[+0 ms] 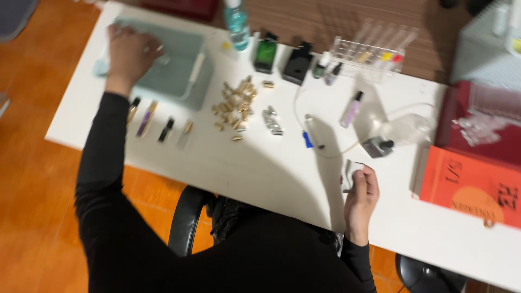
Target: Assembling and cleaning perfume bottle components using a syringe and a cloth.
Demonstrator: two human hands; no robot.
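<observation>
L hand lies spread on the green box, R hand pinches a small grey piece; better press box flat w/ steady counter support.

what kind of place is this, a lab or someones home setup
Likely a home perfume-decanting bench: a white table on an orange tiled floor, with a pile of small gold caps, dark perfume bottles and a rack of clear tubes.

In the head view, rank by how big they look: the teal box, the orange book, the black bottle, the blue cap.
1. Teal box and orange book: look alike in size, so no ranking between them.
2. Black bottle.
3. Blue cap.
</observation>
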